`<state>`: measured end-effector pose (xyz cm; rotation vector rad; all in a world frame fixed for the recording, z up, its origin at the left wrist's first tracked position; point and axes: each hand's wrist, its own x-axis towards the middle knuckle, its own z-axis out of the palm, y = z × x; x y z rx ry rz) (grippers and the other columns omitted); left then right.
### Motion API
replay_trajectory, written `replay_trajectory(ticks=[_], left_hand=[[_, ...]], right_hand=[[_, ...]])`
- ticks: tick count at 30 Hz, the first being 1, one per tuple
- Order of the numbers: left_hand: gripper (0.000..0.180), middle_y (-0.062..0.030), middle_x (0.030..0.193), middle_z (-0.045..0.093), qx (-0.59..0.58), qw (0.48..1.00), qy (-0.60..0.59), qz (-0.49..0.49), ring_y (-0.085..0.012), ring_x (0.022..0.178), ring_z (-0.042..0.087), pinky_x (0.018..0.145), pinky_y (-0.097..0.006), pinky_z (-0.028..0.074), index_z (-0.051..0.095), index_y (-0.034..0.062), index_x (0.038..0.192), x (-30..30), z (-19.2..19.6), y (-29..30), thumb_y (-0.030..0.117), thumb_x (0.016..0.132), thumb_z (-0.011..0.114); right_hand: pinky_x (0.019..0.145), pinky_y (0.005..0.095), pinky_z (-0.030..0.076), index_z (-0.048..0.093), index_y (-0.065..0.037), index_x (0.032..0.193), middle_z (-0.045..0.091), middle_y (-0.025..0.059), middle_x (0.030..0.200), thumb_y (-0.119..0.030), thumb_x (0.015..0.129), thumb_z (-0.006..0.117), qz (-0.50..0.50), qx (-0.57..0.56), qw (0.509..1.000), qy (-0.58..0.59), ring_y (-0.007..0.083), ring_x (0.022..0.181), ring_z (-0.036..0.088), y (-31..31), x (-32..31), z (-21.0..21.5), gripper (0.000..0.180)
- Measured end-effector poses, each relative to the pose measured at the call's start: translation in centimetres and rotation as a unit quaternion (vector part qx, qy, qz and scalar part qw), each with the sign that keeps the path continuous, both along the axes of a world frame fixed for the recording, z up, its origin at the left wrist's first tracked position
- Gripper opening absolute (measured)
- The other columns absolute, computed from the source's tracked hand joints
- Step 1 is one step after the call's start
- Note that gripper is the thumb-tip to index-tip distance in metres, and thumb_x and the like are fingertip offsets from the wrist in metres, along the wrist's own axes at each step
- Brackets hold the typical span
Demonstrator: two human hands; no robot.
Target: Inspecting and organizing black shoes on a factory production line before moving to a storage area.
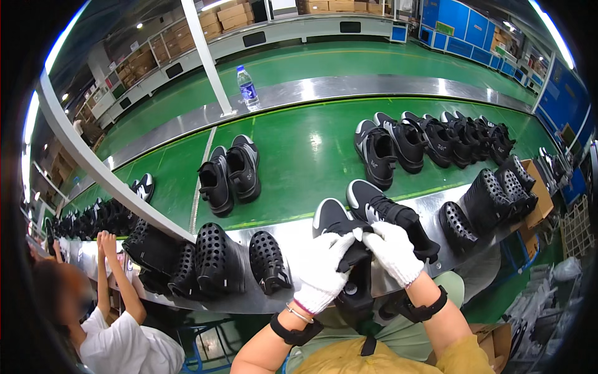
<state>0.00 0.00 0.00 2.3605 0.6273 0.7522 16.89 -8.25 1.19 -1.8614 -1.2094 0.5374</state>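
Observation:
A black sneaker (332, 215) with a grey toe rim lies on the metal edge in front of me, toe pointing away. My left hand (322, 265), in a white knit glove, grips the left side of its collar. My right hand (395, 250), also gloved, pinches the collar from the other side, its fingertips meeting the left ones near the tongue. The fingers partly hide the shoe's opening. A second black sneaker (389, 209) lies just right of it, its heel beside my right hand.
Black perforated plastic shoe forms stand on the metal ledge, left (218, 262) and right (489, 193). A sneaker pair (229, 174) and a sneaker row (436, 140) rest on the green belt (299, 156). A water bottle (246, 88) stands beyond. A co-worker (118, 330) sits at left.

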Motion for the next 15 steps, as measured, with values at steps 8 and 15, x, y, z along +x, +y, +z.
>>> replay_trajectory(ticks=[8,15], left_hand=[[0.049,-0.0125,0.098,0.06,0.085,0.993,0.045,-0.063,-0.0316,0.092,0.058,0.082,-0.038,0.047,0.065,0.0089,0.115,-0.8,1.3,0.6,-0.001,0.068,0.061],[0.053,-0.0156,0.11,0.058,0.113,0.992,0.006,0.049,-0.0364,0.1,0.058,0.086,-0.044,0.049,0.058,0.0062,0.117,-0.3,0.3,-2.0,0.009,0.066,0.07]], right_hand=[[0.077,0.0413,0.049,0.065,0.0,0.093,0.064,0.0205,0.085,-0.021,0.086,0.056,-0.053,-0.048,0.997,0.016,0.0375,0.084,0.062,-0.1,0.8,0.8,0.023],[0.076,0.035,0.05,0.066,0.001,0.1,0.067,0.0152,0.089,-0.019,0.088,0.059,0.026,0.001,0.999,0.04,0.0288,0.082,0.065,0.1,-0.9,1.9,0.023]])
